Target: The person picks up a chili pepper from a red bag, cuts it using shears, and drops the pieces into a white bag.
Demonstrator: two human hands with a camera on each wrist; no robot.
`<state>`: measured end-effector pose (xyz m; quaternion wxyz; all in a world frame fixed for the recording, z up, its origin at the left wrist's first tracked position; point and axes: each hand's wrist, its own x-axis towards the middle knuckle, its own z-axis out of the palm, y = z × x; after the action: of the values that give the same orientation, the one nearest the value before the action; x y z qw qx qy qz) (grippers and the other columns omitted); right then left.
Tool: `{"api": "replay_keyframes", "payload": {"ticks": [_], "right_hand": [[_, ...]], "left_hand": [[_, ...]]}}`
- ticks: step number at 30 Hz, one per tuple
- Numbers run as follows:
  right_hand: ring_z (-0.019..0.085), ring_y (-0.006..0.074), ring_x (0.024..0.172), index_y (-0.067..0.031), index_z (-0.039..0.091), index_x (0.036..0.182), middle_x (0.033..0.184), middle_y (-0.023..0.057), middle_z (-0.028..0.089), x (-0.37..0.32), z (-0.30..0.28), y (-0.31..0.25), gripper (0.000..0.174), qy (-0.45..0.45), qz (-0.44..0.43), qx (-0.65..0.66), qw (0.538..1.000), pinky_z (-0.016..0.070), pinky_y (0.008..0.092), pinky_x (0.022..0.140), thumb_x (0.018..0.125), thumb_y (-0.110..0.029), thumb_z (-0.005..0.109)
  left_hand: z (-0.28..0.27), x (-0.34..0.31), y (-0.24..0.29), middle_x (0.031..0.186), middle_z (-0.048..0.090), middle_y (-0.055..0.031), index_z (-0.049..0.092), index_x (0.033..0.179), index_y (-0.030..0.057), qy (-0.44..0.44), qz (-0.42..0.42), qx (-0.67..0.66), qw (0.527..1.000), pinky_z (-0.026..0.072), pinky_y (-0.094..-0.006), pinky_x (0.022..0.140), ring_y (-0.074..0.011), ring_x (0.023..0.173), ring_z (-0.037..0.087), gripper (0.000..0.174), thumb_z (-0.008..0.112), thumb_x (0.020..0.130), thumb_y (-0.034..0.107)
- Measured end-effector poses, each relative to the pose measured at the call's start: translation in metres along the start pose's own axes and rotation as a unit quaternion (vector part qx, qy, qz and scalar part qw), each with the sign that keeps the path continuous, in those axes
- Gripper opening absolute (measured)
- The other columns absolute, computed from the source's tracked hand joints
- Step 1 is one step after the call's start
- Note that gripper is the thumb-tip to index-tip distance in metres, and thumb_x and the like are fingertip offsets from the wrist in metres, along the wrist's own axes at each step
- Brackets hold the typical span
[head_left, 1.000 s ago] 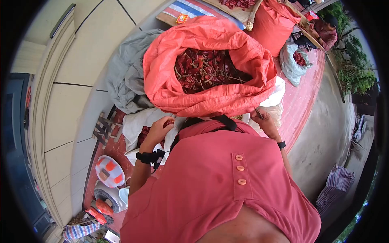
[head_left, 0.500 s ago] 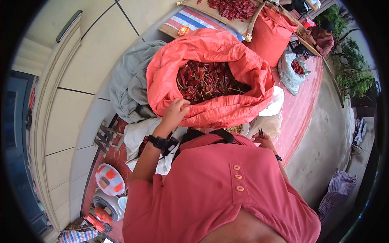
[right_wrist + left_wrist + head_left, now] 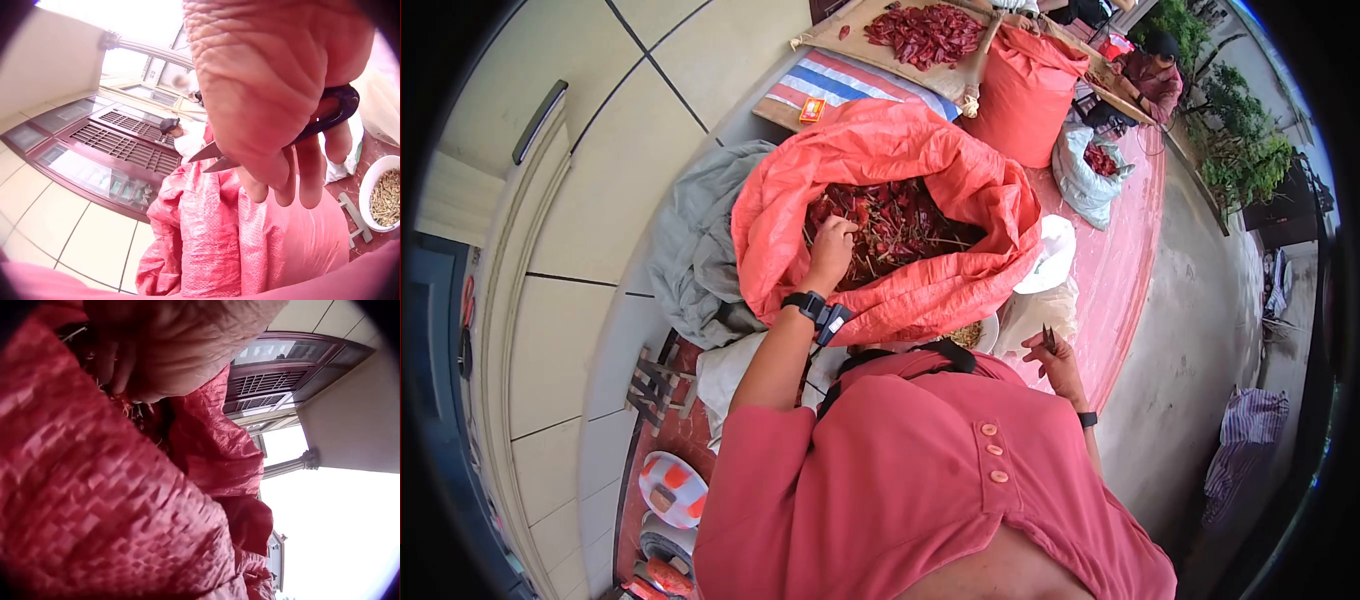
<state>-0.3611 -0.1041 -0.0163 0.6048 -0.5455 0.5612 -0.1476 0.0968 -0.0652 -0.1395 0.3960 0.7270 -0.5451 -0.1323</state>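
A big red woven sack [image 3: 890, 305] stands in front of me, its rim rolled down around dried red chilies [image 3: 900, 225] with stems. My left hand [image 3: 832, 248] reaches over the near-left rim, its fingers lowered onto the chilies. In the left wrist view its fingers [image 3: 122, 369] point down past the red weave, the tips partly hidden. Out to the right of the sack, my right hand [image 3: 1060, 366] holds dark-handled scissors [image 3: 337, 106]. Their blades stand slightly apart in the right wrist view, and the handle loops lie around its fingers.
Behind the sack, a board [image 3: 875, 52] bears more chilies. A full red sack [image 3: 1020, 95] and a pale chili bag [image 3: 1090, 178] stand farther right, near a seated person [image 3: 1155, 85]. A white bowl of stems [image 3: 381, 194] sits low beside the sack.
My left hand has moved from above the white bag at lower left, over the sack's rim and onto the chilies. My right hand stays at the right with the scissors.
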Motion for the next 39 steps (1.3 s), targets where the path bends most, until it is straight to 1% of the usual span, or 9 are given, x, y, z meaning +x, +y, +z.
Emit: {"api": "replay_keyframes", "payload": {"ticks": [6,11,16,17,20,23,27,34,39], "right_hand": [[0.064,0.0066,0.072,-0.0112,0.063,0.092,0.09,-0.0011,0.068,0.028,0.022,-0.034,0.009,-0.04,-0.068,0.003,0.997,0.0389,0.018,0.048,0.091,-0.008,0.054],[0.061,0.0057,0.071,-0.0075,0.061,0.092,0.081,-0.0042,0.061,0.037,0.058,-0.079,0.01,-0.155,-0.148,-0.027,0.976,0.0405,0.0183,0.052,0.091,-0.003,0.053],[0.057,0.0061,0.065,-0.0043,0.06,0.092,0.082,-0.001,0.06,0.03,0.054,-0.096,0.007,-0.168,-0.134,-0.055,0.975,0.0448,0.0201,0.054,0.09,-0.001,0.054],[0.056,0.0061,0.064,-0.0037,0.06,0.092,0.082,-0.0002,0.06,0.03,0.052,-0.099,0.006,-0.163,-0.123,-0.058,0.977,0.0454,0.0205,0.055,0.09,-0.001,0.054],[0.055,0.0052,0.063,-0.0049,0.06,0.093,0.082,-0.0014,0.06,0.031,0.061,-0.116,0.005,-0.143,-0.13,0.004,0.981,0.0434,0.0196,0.052,0.09,-0.003,0.056],[0.049,0.0029,0.058,-0.0069,0.059,0.1,0.083,-0.0034,0.06,0.044,0.076,-0.142,0.011,-0.175,-0.153,-0.015,0.972,0.0385,0.0188,0.049,0.09,-0.011,0.06],[0.043,0.0023,0.054,-0.0063,0.059,0.106,0.081,-0.0034,0.059,0.064,0.118,-0.179,0.021,-0.194,-0.195,-0.007,0.961,0.0348,0.0194,0.047,0.089,-0.017,0.065],[0.041,0.0041,0.046,-0.0052,0.063,0.105,0.064,-0.0043,0.053,0.08,0.173,-0.204,0.023,-0.184,-0.167,0.248,0.936,0.0306,0.0201,0.041,0.088,-0.02,0.067],[0.043,0.0026,0.052,-0.0066,0.062,0.093,0.066,-0.006,0.052,0.072,0.169,-0.202,0.008,-0.156,-0.217,0.148,0.952,0.0331,0.019,0.046,0.089,-0.013,0.065]], "left_hand": [[0.013,-0.007,-0.014,0.124,0.052,-0.0191,0.05,0.126,0.0017,0.0,-0.068,0.049,0.996,0.0416,-0.0387,0.099,-0.0359,0.115,0.05,0.05,0.06,0.077,-0.002],[0.015,-0.019,-0.002,0.11,0.056,-0.0155,0.064,0.106,0.0054,-0.136,-0.11,0.102,0.979,0.0467,-0.0415,0.088,-0.0351,0.102,0.056,0.026,0.06,0.08,0.004],[0.003,-0.016,-0.011,0.091,0.06,-0.0153,0.065,0.09,0.001,0.078,-0.015,-0.034,0.996,0.0481,-0.0392,0.076,-0.0307,0.084,0.06,0.018,0.058,0.088,0.017],[-0.014,-0.012,0.007,0.093,0.062,-0.0139,0.064,0.091,0.0004,0.087,-0.095,-0.123,0.984,0.0484,-0.0365,0.075,-0.0267,0.083,0.061,0.02,0.056,0.091,0.018],[-0.057,-0.004,0.05,0.104,0.064,-0.009,0.061,0.101,0.0021,0.119,-0.212,-0.427,0.871,0.05,-0.029,0.073,-0.0177,0.085,0.063,0.021,0.052,0.097,0.02],[-0.074,0.0,0.078,0.109,0.062,-0.0102,0.058,0.106,0.0035,0.107,-0.198,-0.722,0.654,0.0519,-0.0313,0.08,-0.0212,0.092,0.063,0.019,0.052,0.097,0.02],[-0.079,0.006,0.12,0.117,0.058,-0.0144,0.055,0.111,0.0014,0.06,-0.189,-0.824,0.531,0.0504,-0.0351,0.088,-0.025,0.102,0.059,0.022,0.049,0.098,0.019],[-0.082,-0.007,0.158,0.119,0.059,-0.0118,0.056,0.105,0.005,0.003,-0.105,-0.794,0.599,0.0495,-0.0346,0.09,-0.0247,0.104,0.059,0.013,0.051,0.095,0.011],[-0.095,-0.022,0.149,0.12,0.058,-0.0078,0.056,0.111,0.0058,-0.038,-0.133,-0.53,0.837,0.0386,-0.0327,0.099,-0.0169,0.11,0.054,0.023,0.055,0.088,0.009]]}}
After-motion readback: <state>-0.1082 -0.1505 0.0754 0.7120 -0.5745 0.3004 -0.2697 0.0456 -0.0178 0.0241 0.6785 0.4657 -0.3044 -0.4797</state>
